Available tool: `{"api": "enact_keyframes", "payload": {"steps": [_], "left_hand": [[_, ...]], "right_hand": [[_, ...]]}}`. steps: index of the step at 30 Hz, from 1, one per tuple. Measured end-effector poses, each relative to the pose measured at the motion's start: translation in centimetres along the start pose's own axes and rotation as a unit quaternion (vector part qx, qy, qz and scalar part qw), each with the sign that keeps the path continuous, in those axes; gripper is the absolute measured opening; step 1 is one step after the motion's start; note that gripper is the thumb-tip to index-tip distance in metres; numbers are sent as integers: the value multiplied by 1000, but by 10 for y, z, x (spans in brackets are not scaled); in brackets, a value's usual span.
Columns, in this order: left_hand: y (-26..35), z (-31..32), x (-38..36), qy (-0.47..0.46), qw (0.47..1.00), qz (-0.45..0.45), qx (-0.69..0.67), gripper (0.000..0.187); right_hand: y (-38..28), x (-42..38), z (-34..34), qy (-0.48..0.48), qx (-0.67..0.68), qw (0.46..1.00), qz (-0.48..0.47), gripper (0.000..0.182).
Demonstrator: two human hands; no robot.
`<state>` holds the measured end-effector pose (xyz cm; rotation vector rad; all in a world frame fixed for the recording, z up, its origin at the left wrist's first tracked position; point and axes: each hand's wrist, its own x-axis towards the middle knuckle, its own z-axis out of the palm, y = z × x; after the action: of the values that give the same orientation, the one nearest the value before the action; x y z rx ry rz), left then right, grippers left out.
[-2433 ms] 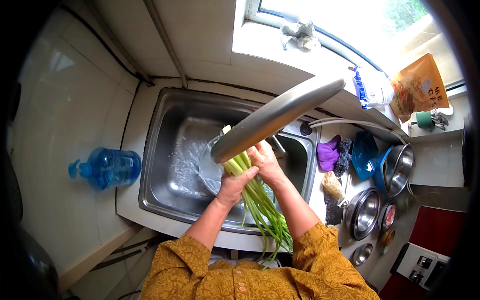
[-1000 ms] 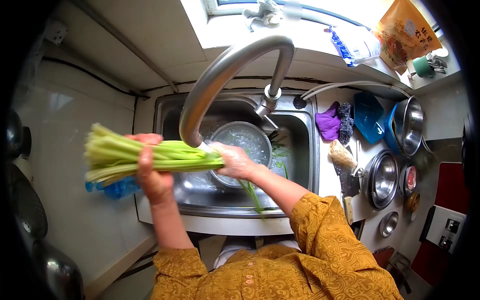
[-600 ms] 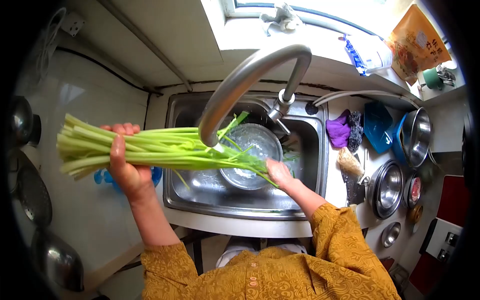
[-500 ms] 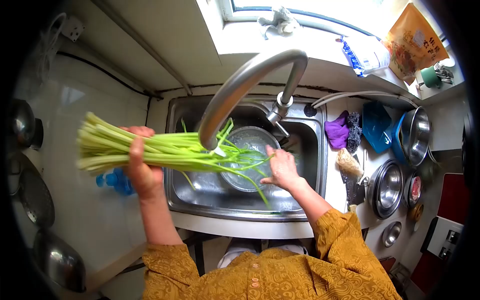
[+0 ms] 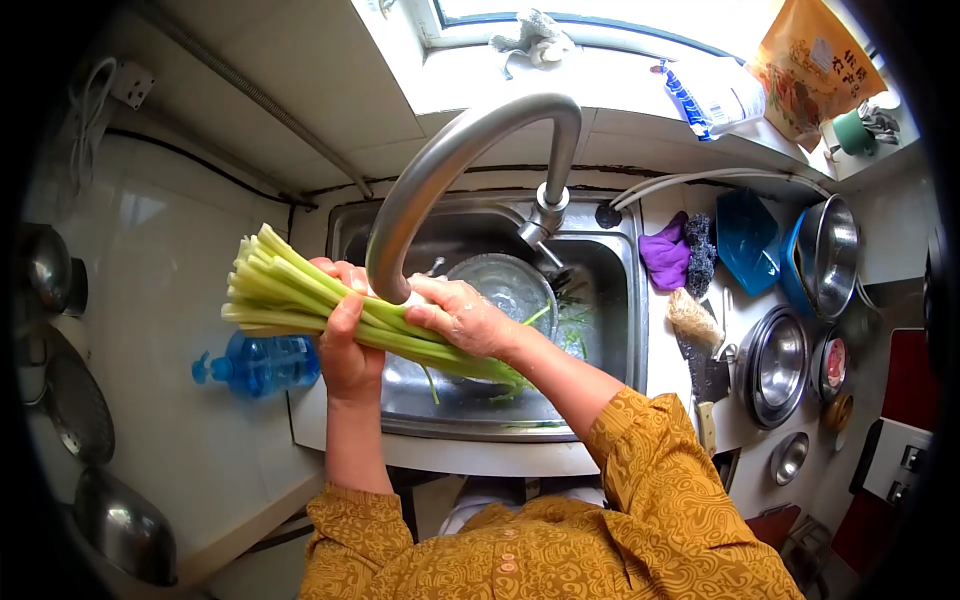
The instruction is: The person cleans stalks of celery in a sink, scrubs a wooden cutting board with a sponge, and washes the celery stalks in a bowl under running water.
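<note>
Two bare hands hold one bunch of celery [image 5: 285, 290] above the left part of a stainless-steel sink [image 5: 500, 432], under the curved tap [image 5: 440, 155]. Left hand [image 5: 350, 330]: its fingers are closed around the stalks, whose pale cut ends fan out past the sink's left edge. Right hand [image 5: 462, 315]: its fingers are wrapped over the bunch farther along, close to the spout, and the leafy ends slant down toward the sink's front. A round metal basin [image 5: 515, 282] sits in the sink behind the right hand, with loose green scraps [image 5: 574, 342] to its right. Left of the sink is a blue pump bottle [image 5: 268, 365]. Purple cloth [image 5: 664, 252] and nested metal bowls [image 5: 778, 362] lie on the right-hand worktop [image 5: 662, 345].
</note>
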<state>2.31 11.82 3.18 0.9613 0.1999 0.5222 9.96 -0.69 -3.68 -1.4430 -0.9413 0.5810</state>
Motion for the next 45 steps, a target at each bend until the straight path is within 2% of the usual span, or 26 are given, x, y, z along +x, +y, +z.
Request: {"api": "enact_keyframes", "payload": {"steps": [2,4,7,10,12,14,16,17,18,20,22,23,25,28,30,32,36,38,40,43,45], "left_hand": [[-1,-10,1,-40,999,9,-8,34],[0,-14,0,-26,1000,11,7,32],[13,-30,11,-50,994,59,-72,33],[11,-35,9,-59,994,38,-84,34],[9,-35,6,-54,996,35,-69,35],[12,-40,4,-40,994,57,-81,36],[18,-44,4,-37,995,69,-69,35],[20,-43,3,-31,995,63,-66,35],[20,-43,1,-25,996,54,-65,35],[13,-42,1,-24,997,45,-63,35],[8,-41,-2,-27,999,28,-36,36],[6,-41,-3,-29,999,23,-38,35],[7,-36,-5,-11,999,17,-32,35],[6,-35,-2,9,999,10,-40,35],[8,-37,0,18,999,5,-48,34],[7,-37,0,66,996,-7,-51,33],[0,-41,0,85,994,-12,-73,31],[0,-39,1,101,991,-26,-79,33],[-1,-32,0,102,990,-39,-94,32],[-5,-29,1,108,986,-56,-111,32],[-10,-27,-2,115,987,-55,-98,31]], "right_hand": [[9,1,1,-12,-12,1000,-11,40],[17,-7,1,-54,6,998,39,40],[34,-39,-1,-45,-70,994,77,38],[32,-53,-11,-64,-97,982,149,38],[40,-60,-18,-47,-75,985,147,33],[53,-73,-35,-98,-172,963,185,39],[55,-85,-51,-140,-91,954,250,54],[50,-86,-52,-97,-24,971,218,65],[42,-88,-56,-53,-23,981,185,67],[19,-72,-56,21,-53,993,102,57],[9,-53,-54,-23,-40,998,47,45],[-1,-45,-49,-56,-47,995,62,38],[-8,-33,-32,-68,-24,995,74,35],[-4,-25,-27,-61,-61,993,77,29],[1,-26,-28,-66,16,992,107,26],[4,-30,-26,-64,50,990,119,25],[7,-29,-27,-40,-31,997,57,25],[6,-30,-28,-48,28,989,137,25],[6,-30,-23,-32,31,990,135,21],[11,-23,-16,2,-107,994,26,18],[6,-13,-11,8,-152,988,8,19]]}}
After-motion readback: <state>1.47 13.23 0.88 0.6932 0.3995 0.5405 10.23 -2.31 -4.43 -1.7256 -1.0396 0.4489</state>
